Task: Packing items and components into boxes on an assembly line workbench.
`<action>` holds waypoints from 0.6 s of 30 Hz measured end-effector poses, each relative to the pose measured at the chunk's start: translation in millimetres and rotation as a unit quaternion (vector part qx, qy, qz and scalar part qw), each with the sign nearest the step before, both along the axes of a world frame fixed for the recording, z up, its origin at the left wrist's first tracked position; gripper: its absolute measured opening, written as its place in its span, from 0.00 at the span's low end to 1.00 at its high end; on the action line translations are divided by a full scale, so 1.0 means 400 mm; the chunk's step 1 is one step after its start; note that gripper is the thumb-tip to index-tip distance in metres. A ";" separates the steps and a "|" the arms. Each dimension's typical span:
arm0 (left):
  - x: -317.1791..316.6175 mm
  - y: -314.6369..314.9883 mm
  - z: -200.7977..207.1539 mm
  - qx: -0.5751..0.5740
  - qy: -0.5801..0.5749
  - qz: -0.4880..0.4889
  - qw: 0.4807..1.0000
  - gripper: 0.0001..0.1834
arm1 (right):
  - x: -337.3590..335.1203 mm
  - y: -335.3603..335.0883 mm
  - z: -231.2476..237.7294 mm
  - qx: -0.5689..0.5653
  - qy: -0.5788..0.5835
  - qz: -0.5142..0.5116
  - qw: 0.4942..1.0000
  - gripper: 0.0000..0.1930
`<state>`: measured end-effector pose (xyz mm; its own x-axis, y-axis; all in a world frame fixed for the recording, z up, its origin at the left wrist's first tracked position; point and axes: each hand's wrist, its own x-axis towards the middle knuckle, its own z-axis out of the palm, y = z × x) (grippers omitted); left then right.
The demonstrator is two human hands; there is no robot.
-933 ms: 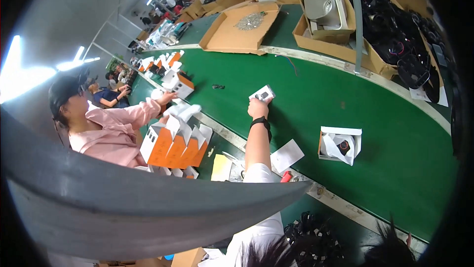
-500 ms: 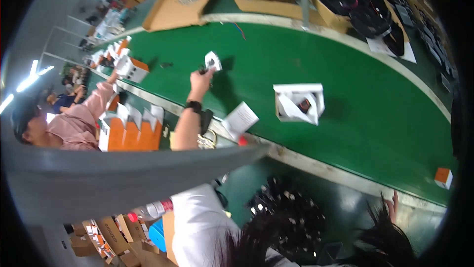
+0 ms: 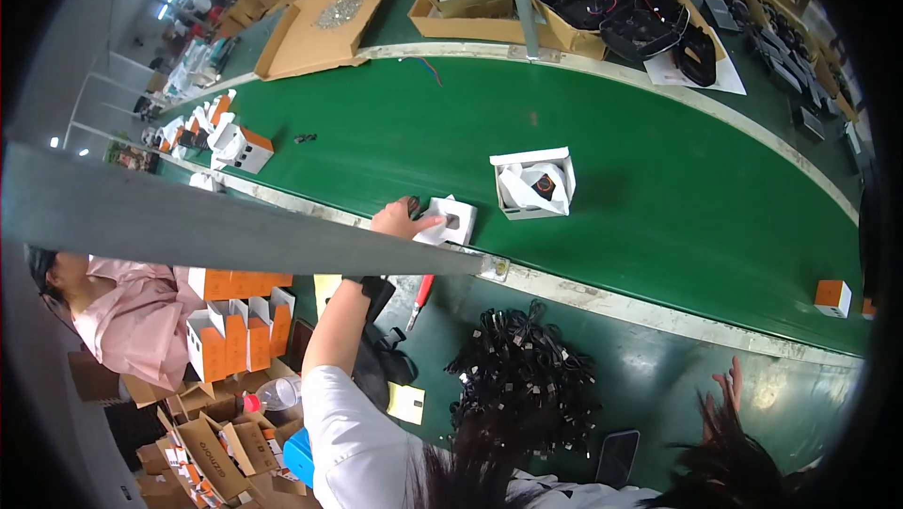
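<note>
My left hand [image 3: 400,219] is at the near edge of the green belt, its thumb and fingers closed on a small white card insert [image 3: 454,218] with a square cut-out. Something small and dark shows at its fingers, too small to name. Right of it on the belt stands an open white box [image 3: 528,212], lined with white paper, holding a dark watch-like item [image 3: 545,187] with an orange rim. My right hand [image 3: 730,387] is at the lower right, partly hidden by dark hair; its visible fingers are stretched out and hold nothing.
A grey bar [image 3: 235,241] crosses the left side. Below the belt lie a pile of black cables [image 3: 522,373], a phone [image 3: 618,457] and a red-handled tool [image 3: 421,300]. Orange-and-white boxes [image 3: 224,344] stand near a person in pink [image 3: 136,321]. A small orange box [image 3: 832,298] sits far right.
My left hand has come back from the belt's middle to its near edge with the white insert. The white leaflet seen there is no longer distinguishable. The view has shifted; my right hand shows more.
</note>
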<state>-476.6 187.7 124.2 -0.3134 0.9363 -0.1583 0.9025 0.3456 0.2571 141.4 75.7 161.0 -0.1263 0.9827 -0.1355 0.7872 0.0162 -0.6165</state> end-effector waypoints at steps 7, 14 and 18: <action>0.056 0.029 -0.067 -0.025 0.080 0.063 0.994 0.45 | -0.004 -0.022 0.023 -0.008 -0.002 -0.008 1.000 0.22; 0.061 0.018 -0.065 -0.017 0.040 0.086 0.995 0.41 | -0.035 -0.041 0.056 -0.012 -0.028 0.012 0.999 0.21; 0.071 0.034 -0.070 -0.035 0.018 0.071 0.997 0.40 | -0.035 -0.053 0.066 -0.025 -0.001 -0.030 0.999 0.21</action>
<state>-448.2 201.1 96.1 -0.4490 0.8688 -0.2086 0.8510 0.4870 0.1965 127.5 54.6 187.3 -0.0678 0.9803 -0.1854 0.7871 -0.0617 -0.6138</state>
